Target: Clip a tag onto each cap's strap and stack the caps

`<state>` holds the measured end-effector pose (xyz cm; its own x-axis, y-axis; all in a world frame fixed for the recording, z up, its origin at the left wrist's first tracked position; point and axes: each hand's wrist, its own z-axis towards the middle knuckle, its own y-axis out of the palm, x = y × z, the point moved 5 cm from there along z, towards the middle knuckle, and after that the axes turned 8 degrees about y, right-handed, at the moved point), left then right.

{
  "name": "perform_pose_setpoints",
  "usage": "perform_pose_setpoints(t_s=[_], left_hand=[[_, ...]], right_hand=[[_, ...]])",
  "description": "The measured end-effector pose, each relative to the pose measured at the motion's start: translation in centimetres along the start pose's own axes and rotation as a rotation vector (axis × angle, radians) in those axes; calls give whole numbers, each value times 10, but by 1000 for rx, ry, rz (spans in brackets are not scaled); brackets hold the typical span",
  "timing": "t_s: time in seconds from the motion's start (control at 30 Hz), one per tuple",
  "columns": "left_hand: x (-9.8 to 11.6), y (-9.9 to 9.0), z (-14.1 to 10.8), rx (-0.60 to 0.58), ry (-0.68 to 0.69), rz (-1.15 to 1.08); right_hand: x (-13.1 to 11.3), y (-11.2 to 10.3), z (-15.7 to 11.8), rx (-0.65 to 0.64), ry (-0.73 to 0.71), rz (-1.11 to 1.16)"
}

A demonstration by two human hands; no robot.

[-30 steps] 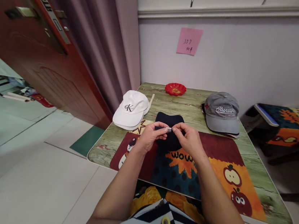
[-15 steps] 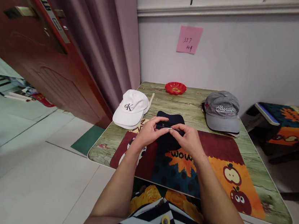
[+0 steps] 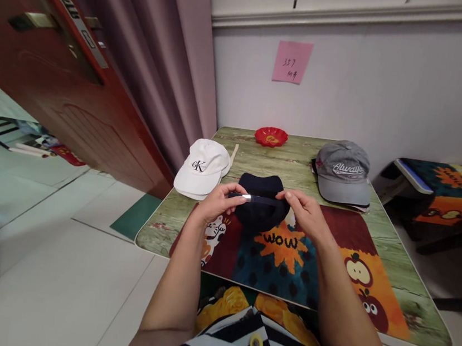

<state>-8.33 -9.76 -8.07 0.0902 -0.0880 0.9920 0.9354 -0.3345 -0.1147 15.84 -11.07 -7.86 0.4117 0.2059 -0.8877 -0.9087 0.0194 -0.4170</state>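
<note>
A dark navy cap [image 3: 260, 216] lies on the patterned mat in front of me, its back strap facing me. My left hand [image 3: 223, 200] pinches the strap beside a small shiny metal buckle [image 3: 246, 197] between thumb and fingers. My right hand [image 3: 300, 207] has thumb and forefinger closed on the cap's right edge, near the other end of the strap. The dark strap runs across the cap's opening between both hands. Some of the cap's sides are hidden behind my fingers.
A white cap [image 3: 201, 166] sits at the table's left, and stacked caps with a grey one [image 3: 344, 173] on top at the right. A red scalloped dish [image 3: 271, 137] stands at the back. A pink note [image 3: 292, 62] is on the wall; a stool [image 3: 444, 182] stands to the right.
My hands have moved apart, from close together at the strap's middle to the two sides of the navy cap. The metal buckle now shows at the left.
</note>
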Motion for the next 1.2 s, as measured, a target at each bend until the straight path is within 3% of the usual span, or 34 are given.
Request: perform_pose_setpoints(t_s=[0.17, 0.43, 0.6, 0.7, 0.8, 0.9, 1.0, 1.1, 1.2], left_hand=[[0, 0, 0, -9, -9, 47], [-8, 1, 5, 16, 36, 23], [-5, -23, 6, 127, 204, 324], [-13, -30, 7, 133, 281, 583], [-24, -23, 10, 54, 270, 682], [-18, -15, 11, 83, 285, 494], [1, -17, 9, 202, 285, 30], [17, -23, 7, 330, 287, -425], [16, -18, 8, 392, 245, -703]], right_hand=[[1, 8, 2, -89, -53, 9], [14, -4, 3, -11, 0, -88], [37, -18, 5, 118, -46, -474], [53, -8, 6, 55, -78, -575], [60, 5, 7, -22, -97, -488], [53, 6, 9, -30, -101, -265], [33, -6, 9, -8, -72, 139], [14, -15, 7, -1, 38, 617], [6, -7, 7, -44, 185, 975]])
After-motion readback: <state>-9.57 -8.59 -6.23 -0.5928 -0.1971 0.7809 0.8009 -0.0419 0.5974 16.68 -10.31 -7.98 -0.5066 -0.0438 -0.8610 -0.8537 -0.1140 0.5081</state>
